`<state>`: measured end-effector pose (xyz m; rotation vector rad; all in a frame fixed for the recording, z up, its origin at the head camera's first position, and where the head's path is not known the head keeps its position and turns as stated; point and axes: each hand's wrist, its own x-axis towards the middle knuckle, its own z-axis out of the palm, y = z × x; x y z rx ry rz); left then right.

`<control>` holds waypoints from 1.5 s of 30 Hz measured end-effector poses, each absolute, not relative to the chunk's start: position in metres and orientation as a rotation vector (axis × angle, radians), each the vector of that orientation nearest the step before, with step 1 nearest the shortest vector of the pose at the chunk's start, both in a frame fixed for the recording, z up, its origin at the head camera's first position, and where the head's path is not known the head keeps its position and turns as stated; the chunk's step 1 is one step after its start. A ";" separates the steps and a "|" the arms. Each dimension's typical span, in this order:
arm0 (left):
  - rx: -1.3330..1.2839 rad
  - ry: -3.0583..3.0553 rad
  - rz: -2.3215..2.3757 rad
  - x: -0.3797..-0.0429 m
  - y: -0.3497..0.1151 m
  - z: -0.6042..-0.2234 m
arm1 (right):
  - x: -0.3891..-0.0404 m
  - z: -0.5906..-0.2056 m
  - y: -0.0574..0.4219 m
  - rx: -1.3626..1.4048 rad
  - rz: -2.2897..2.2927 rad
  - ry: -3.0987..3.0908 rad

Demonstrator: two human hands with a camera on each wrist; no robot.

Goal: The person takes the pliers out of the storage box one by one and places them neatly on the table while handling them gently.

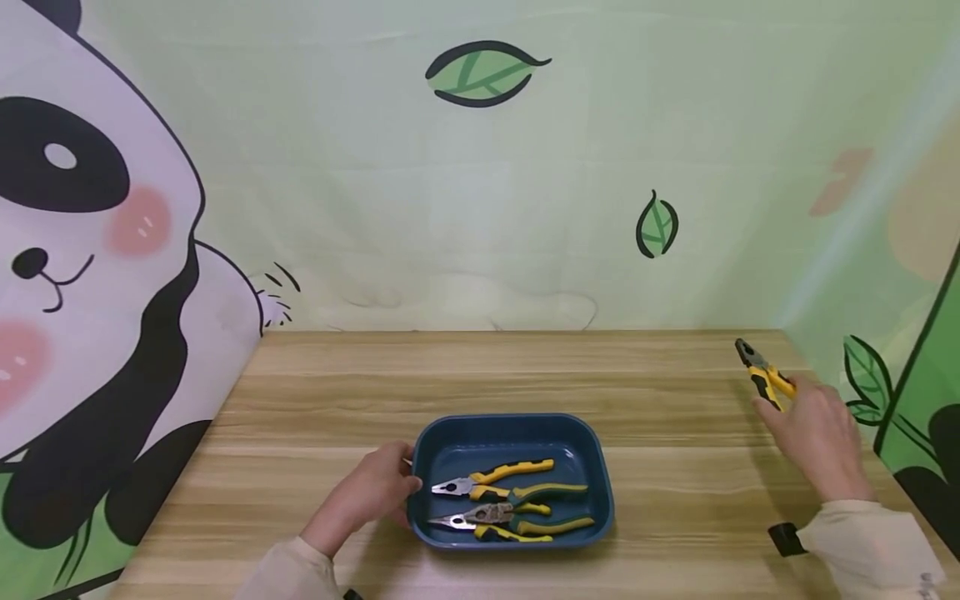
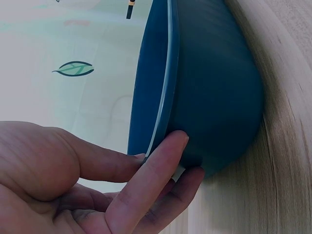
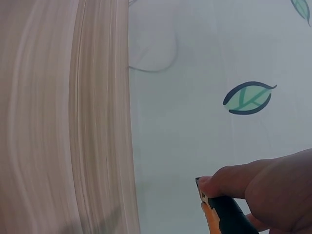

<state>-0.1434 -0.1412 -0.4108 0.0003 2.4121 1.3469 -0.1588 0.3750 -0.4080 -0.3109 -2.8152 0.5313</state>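
Observation:
A blue rectangular basin [image 1: 512,542] stands on the wooden table with several pliers inside, their handles yellow with black or green. My left hand [image 1: 378,483] pinches its left end; in the left wrist view the thumb lies at the rim [image 2: 168,83] and the fingers rest against the outer wall. Among the tools in the basin, long-nose pliers [image 1: 457,522] lie at the front, jaws to the left. Over the table's right side my right hand [image 1: 821,433] grips yellow-and-black pliers [image 1: 761,379] by the handles, jaws pointing away from me. The right wrist view shows only part of the handles [image 3: 226,212].
The wood-grain table [image 1: 337,392] ends at the back against a pale green cloth [image 1: 360,167] printed with leaves and a large panda [image 1: 67,250]. On the right, more printed cloth [image 1: 930,350] borders the table.

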 end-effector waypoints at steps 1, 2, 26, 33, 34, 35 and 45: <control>0.000 2.411 1.346 -0.144 -0.141 -0.411 | -0.159 -0.408 0.377 -0.316 0.534 -2.818; -0.001 2.410 1.347 -0.144 -0.141 -0.411 | -0.158 -0.408 0.378 -0.321 0.539 -2.820; -0.003 2.406 1.342 -0.145 -0.140 -0.411 | -0.157 -0.408 0.413 -0.366 0.534 -2.838; -0.009 2.395 1.358 -0.143 -0.141 -0.413 | -0.157 -0.410 0.421 -0.403 0.527 -2.882; -0.009 2.395 1.361 -0.143 -0.141 -0.413 | -0.156 -0.411 0.422 -0.406 0.530 -2.885; -0.008 2.396 1.363 -0.143 -0.141 -0.413 | -0.157 -0.411 0.422 -0.408 0.534 -2.884; -0.001 2.406 1.384 -0.142 -0.141 -0.414 | -0.160 -0.418 0.429 -0.415 0.525 -2.893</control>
